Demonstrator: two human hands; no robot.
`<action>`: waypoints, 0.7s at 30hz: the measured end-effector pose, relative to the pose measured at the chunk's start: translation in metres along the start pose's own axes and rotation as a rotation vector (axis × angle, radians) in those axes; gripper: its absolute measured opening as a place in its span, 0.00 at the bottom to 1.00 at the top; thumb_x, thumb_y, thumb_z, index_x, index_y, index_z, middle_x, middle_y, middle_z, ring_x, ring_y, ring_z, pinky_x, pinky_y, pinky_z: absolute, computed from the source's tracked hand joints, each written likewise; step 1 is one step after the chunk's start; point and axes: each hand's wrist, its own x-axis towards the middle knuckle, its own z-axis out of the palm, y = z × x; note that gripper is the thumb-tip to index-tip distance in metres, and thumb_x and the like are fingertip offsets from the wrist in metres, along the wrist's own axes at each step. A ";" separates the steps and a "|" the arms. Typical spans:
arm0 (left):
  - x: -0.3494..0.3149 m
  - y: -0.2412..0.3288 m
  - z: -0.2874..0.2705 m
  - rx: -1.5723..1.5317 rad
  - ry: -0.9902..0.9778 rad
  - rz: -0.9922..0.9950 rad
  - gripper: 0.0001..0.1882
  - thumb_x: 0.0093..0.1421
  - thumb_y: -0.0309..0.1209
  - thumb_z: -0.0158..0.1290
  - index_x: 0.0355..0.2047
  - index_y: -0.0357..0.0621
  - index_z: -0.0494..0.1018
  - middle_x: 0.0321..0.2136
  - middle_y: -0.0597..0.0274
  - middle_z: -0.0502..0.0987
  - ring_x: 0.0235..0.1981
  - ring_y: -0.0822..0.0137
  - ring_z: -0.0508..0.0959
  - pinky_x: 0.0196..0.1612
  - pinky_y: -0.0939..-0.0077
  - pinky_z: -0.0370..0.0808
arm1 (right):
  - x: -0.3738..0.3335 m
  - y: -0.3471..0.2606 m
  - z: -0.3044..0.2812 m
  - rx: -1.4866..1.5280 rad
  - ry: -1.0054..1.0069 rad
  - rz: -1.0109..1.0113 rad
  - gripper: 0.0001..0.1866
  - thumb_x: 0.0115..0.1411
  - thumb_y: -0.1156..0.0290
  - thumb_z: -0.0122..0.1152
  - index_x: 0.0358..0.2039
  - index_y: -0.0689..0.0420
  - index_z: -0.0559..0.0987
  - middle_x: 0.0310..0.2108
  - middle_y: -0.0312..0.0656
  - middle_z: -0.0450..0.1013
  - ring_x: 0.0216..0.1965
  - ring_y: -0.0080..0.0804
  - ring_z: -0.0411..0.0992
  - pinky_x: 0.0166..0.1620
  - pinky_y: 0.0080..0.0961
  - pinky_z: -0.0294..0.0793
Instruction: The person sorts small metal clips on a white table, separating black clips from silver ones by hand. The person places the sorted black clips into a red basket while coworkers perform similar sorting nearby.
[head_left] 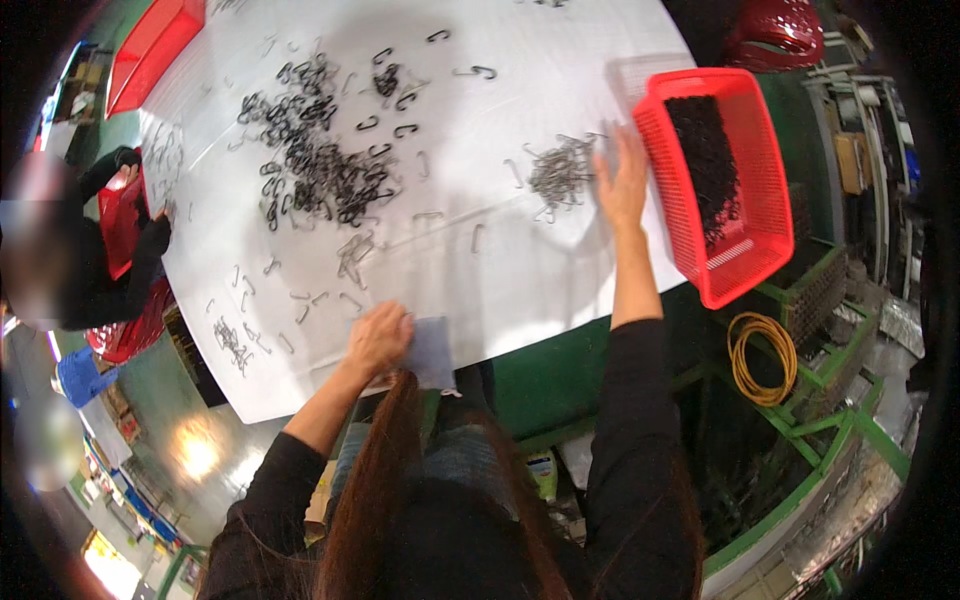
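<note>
1. The wearer's left hand [380, 336] and right hand [622, 178] made two, at eight and near two o'clock.
2. One large black hook heap [312, 150] lay toward ten.
3. One compact silver heap [559, 173] lay toward one.
4. Two red baskets [668, 165] stood toward ten and two; perhaps a third, partly hidden, at nine.
5. One yellow coil [738, 362] sat toward three.

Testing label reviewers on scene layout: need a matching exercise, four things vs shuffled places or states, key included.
1. Largest pile of silver wire hooks
2. Large heap of black curved hooks
3. Red perforated plastic basket at right
4. Coiled yellow hose or cable

A. Loaded with small black pieces
B. Off the white tabletop, lower right
C. Immediately left of the right grip
D. On the tabletop, left of centre

Pairs: 1-C, 2-D, 3-A, 4-B
</note>
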 end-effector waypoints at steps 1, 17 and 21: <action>-0.019 -0.020 -0.009 0.006 0.031 -0.060 0.09 0.60 0.35 0.46 0.28 0.43 0.68 0.25 0.53 0.71 0.30 0.51 0.74 0.33 0.58 0.72 | 0.007 0.000 0.013 0.066 -0.044 0.129 0.29 0.60 0.54 0.51 0.58 0.54 0.64 0.60 0.45 0.60 0.63 0.46 0.52 0.64 0.46 0.46; -0.175 -0.153 -0.117 0.034 0.339 -0.556 0.17 0.66 0.37 0.36 0.32 0.36 0.69 0.27 0.42 0.71 0.31 0.41 0.71 0.35 0.55 0.67 | -0.156 -0.322 0.117 0.268 -0.339 -0.263 0.27 0.57 0.50 0.52 0.55 0.46 0.69 0.60 0.35 0.61 0.64 0.37 0.52 0.65 0.48 0.43; -0.175 -0.167 -0.148 0.012 0.427 -0.550 0.19 0.66 0.38 0.36 0.30 0.34 0.69 0.28 0.41 0.71 0.32 0.41 0.71 0.37 0.56 0.67 | -0.192 -0.395 0.127 0.385 -0.467 -0.374 0.28 0.57 0.50 0.52 0.58 0.45 0.67 0.61 0.35 0.58 0.65 0.36 0.50 0.66 0.46 0.41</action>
